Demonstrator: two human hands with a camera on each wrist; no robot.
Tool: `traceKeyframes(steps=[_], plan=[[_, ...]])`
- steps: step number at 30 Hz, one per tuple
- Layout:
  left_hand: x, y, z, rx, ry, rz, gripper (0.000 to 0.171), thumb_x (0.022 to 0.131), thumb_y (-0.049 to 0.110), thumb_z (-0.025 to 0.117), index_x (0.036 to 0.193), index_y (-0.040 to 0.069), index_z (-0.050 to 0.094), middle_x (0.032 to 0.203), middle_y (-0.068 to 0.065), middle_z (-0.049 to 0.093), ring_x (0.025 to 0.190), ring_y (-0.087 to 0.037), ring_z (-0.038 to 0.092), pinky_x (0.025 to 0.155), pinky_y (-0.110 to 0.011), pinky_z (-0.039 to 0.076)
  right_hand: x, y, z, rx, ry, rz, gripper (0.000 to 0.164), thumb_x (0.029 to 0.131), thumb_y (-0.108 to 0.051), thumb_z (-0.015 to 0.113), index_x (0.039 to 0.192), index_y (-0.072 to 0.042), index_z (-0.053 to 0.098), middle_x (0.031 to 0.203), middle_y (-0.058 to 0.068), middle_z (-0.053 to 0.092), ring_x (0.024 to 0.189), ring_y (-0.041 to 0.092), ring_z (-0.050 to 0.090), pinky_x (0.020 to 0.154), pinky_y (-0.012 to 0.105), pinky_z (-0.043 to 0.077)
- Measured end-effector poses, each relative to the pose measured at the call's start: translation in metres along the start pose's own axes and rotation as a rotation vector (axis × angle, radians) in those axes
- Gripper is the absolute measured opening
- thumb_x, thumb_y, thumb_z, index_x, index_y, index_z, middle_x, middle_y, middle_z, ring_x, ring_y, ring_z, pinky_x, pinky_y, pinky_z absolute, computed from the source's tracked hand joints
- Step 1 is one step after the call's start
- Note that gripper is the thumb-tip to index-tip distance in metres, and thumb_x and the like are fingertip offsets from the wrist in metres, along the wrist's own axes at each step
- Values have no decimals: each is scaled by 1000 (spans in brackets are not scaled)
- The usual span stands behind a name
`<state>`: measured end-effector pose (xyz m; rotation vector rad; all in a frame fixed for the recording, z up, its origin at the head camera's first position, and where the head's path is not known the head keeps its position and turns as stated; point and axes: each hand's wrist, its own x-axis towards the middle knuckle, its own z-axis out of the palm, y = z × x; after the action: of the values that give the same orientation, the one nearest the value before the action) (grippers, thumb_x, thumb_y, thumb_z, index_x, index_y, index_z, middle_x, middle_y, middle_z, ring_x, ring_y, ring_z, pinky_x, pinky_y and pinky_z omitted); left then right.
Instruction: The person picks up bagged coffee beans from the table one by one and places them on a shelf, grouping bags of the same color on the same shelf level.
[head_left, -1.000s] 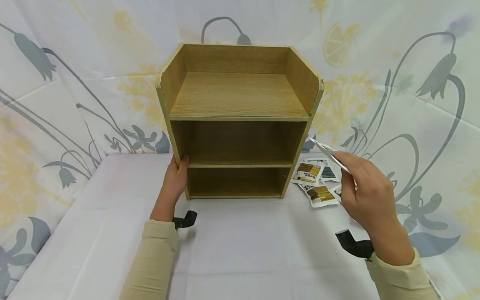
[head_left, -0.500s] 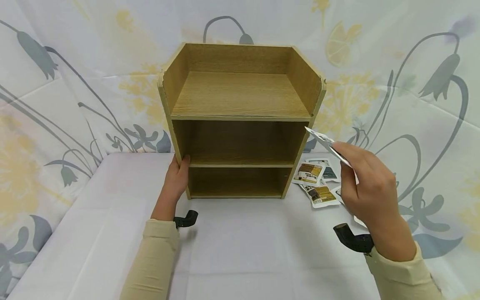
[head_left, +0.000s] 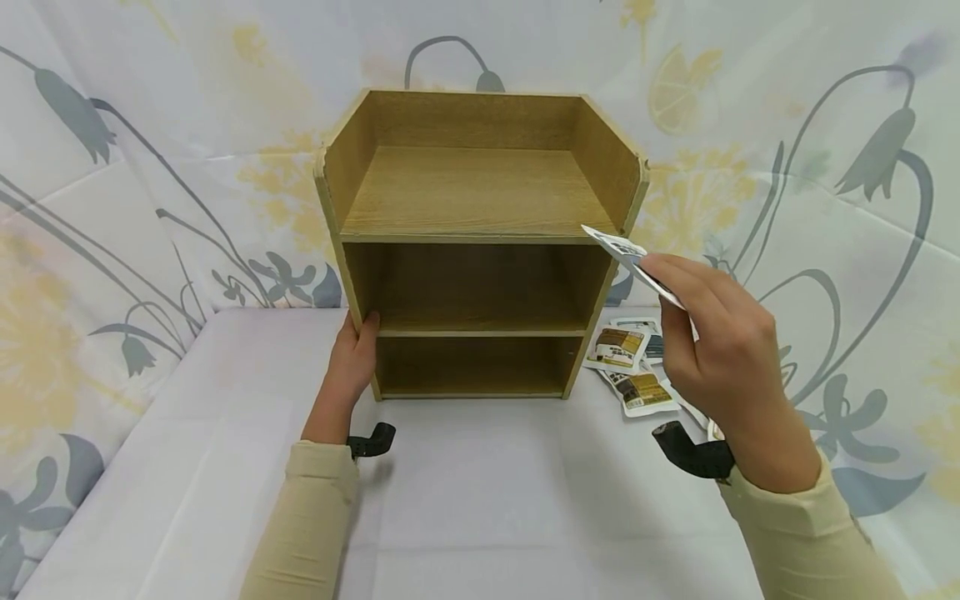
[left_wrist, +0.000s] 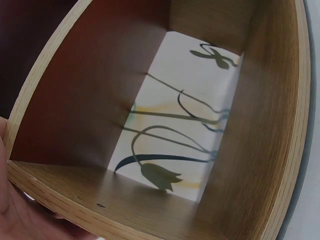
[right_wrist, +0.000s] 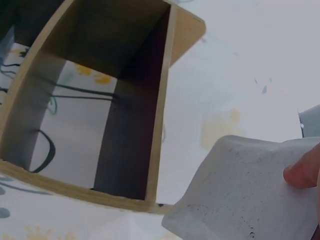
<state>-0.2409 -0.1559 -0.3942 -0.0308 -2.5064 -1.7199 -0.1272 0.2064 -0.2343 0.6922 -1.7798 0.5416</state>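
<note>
Shelf unit (head_left: pixel 480 192): wooden, light brown, standing upright on the white counter (head_left: pixel 480 492); a walled top tray (head_left: pixel 472 121) above two compartments, fronts facing the person.
Left hand (head_left: pixel 351 358): at the unit's left side, level with the middle board (head_left: pixel 480 332); thumb (head_left: pixel 371 322) on the front edge, the other fingers largely hidden behind the left side panel (head_left: pixel 351 171).
Left grip: closed on that panel.
Right hand (head_left: pixel 723 333): raised above the counter, to the right of the unit.
Right grip: pinching a single packet at its near end, fingers above and thumb below.
Held packet (head_left: pixel 628 255): flat and white-edged, tilted, its free corner pointing up toward the unit; in the head view this corner overlaps the right end of the tray's front edge, though contact with the wood cannot be determined.
Underside of packet, right wrist view: pale and plain, the thumb tip (right_wrist: pixel 302 172) pressed against it.
Loose packets (head_left: pixel 639 392): overlapping on the counter just beside the unit's right side; brown-and-yellow and dark printed faces, lettering too small to read.
Sleeves (head_left: pixel 307 517): beige, a black mount (head_left: pixel 372 439) at each wrist.
Backdrop (head_left: pixel 787 50): white cloth with grey and yellow plant motifs.
</note>
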Motion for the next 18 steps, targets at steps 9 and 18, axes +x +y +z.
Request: traceKeyframes(steps=[9, 18], plan=[[-1, 1, 0, -1, 2, -4, 66, 102, 52, 25, 157, 19, 12, 156, -18, 28, 141, -38, 32, 113, -59, 27, 10, 2, 10, 2, -39, -11, 32, 90, 1, 47, 111, -4, 71, 107, 14, 72, 95, 34, 68, 77, 45, 49], [-2, 2, 0, 3, 5, -17, 65, 102, 52, 26, 157, 19, 13, 156, -18, 30, 140, -39, 34, 112, -59, 28, 21, 5, 23, 12, -74, -46, 33, 90, 3, 48, 113, -5, 70, 108, 13, 72, 97, 33, 68, 75, 50, 53]])
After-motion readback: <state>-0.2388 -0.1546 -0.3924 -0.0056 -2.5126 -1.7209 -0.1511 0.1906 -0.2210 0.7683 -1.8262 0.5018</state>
